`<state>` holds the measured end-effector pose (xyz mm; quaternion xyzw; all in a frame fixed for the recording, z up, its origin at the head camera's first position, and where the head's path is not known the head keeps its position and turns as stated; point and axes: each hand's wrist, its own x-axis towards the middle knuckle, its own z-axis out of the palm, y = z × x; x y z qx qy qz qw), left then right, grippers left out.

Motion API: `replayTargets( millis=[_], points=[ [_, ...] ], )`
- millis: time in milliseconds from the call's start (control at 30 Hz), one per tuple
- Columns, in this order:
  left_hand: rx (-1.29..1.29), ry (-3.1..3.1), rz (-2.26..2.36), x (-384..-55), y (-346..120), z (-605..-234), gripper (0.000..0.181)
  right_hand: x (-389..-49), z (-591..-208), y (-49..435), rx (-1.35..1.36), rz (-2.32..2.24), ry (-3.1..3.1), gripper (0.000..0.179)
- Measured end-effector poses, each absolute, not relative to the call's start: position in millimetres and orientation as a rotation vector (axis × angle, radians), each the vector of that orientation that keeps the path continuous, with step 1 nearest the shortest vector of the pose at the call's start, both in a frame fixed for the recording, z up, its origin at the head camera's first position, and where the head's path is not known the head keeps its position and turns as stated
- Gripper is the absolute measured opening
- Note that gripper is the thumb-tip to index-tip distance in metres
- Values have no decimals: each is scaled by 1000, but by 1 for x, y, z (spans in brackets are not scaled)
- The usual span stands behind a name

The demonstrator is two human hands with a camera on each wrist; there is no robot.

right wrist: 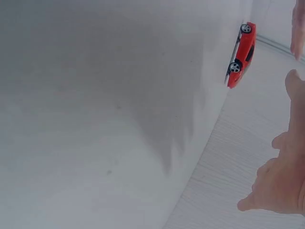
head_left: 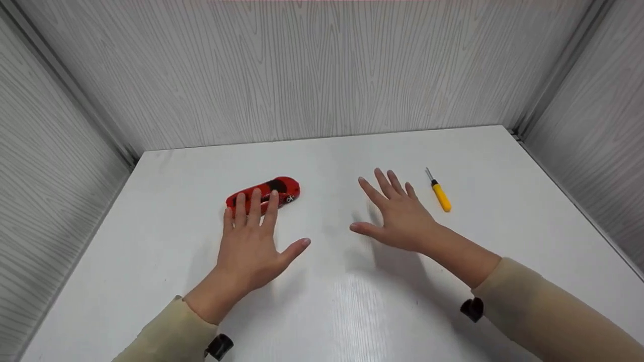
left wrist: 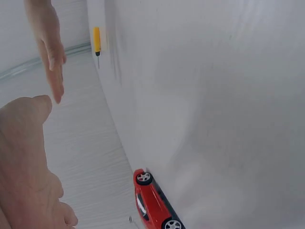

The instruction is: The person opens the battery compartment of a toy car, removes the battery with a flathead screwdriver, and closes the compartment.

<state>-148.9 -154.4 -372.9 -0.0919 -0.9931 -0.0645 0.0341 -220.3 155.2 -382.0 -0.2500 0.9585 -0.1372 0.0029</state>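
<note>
A red toy car [head_left: 288,187] with a dark windshield and silver wheels rests on the white table, left of centre. My left hand [head_left: 246,251] hovers palm down with fingers spread; its fingertips overlap the car in the head view. In the left wrist view the car [left wrist: 155,205] stands on its wheels, apart from the fingers. On the right lies a small screwdriver [head_left: 441,196] with a yellow handle and a thin metal shaft. To its left, my right hand [head_left: 402,218] is held above the table, fingers spread, holding nothing.
Light wood-grain panels [head_left: 322,70] enclose the white table [head_left: 322,311] at the back and both sides. Shadows of both hands fall on the tabletop. A small black piece [head_left: 472,309] sits at each sleeve.
</note>
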Motion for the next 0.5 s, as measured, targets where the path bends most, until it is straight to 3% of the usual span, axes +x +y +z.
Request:
replayTargets(
  millis=[500],
  points=[
    [-240,-3048,-179,-164,-199,-377,109,-273,-377,109,-927,-329,2962,96]
  ],
)
